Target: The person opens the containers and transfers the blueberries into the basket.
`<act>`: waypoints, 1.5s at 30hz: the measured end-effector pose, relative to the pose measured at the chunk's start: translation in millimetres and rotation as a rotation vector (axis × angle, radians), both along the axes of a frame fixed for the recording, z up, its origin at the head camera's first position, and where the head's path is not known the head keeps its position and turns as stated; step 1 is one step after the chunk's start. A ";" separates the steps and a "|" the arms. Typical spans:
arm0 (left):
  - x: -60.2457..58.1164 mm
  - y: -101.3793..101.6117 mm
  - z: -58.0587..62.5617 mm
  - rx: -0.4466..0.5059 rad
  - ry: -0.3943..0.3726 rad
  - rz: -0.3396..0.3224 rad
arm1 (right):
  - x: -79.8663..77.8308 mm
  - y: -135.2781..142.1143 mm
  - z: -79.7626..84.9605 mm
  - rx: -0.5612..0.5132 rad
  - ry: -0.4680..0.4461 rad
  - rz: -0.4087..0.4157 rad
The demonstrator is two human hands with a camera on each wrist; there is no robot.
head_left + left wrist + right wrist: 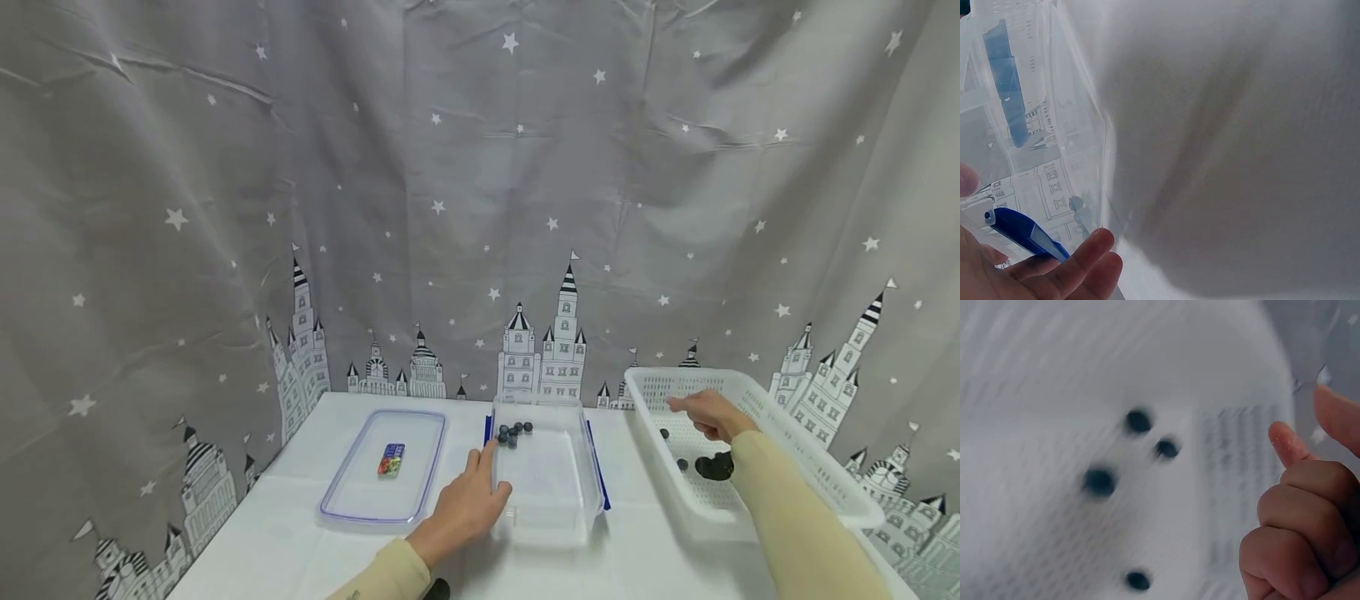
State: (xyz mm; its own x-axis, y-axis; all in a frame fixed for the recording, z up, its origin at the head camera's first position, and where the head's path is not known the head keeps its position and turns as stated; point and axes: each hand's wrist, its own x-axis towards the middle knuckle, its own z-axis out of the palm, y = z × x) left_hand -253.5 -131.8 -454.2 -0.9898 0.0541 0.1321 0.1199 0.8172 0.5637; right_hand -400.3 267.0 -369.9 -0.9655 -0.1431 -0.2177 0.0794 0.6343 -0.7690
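My left hand (pixel 467 498) rests at the near left corner of a clear plastic food container (pixel 551 487), index finger along its left rim and thumb apart by the front. In the left wrist view its loosely extended fingers lie beside a blue side latch (pixel 1025 231). Several blueberries (pixel 512 442) cluster at the container's far left. Over the white basket (pixel 810 471) my right hand (pixel 712 414) hovers, index finger pointing left. Its other fingers (pixel 1297 503) are folded, thumb and index stand apart, and nothing shows between them; the palm is hidden. Blueberries (pixel 1099 482) lie on the basket floor below.
A clear lid (pixel 356 492) with a blue seal edge and a colourful label (pixel 391 460) lies left of the container on the white table (pixel 285 500). Behind the table hangs a grey curtain (pixel 465 208) printed with stars and castles. The basket has raised, slotted walls.
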 end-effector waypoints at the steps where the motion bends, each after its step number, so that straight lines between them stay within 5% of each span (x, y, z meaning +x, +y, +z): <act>1: -0.7 0.1 0.5 -0.001 0.003 0.002 | -2.6 -5.4 5.0 -0.007 0.015 0.007; 6: -2.3 0.6 1.1 0.005 -0.008 0.011 | -9.3 -31.7 23.4 -0.060 0.067 0.052; 18: 0.2 0.0 -1.7 0.006 -0.036 -0.002 | -7.5 -91.2 38.8 -0.140 0.096 0.115; 28: 1.2 1.6 0.3 0.017 -0.041 0.009 | -16.4 -129.4 22.9 -0.250 0.049 0.123; 38: -0.1 3.8 -1.8 0.022 -0.049 -0.019 | -16.5 -159.5 -0.3 -0.378 -0.006 0.046; 45: -1.4 0.6 0.2 0.030 -0.049 -0.003 | -13.7 -184.6 -9.9 -0.354 0.014 0.030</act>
State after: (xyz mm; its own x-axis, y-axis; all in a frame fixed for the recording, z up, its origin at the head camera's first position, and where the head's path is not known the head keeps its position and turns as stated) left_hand -254.9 -131.2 -454.0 -0.9949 0.0543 0.0850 0.0943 0.7994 0.5934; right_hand -414.0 82.3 -379.8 -0.9623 -0.2357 -0.1360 0.0524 0.3298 -0.9426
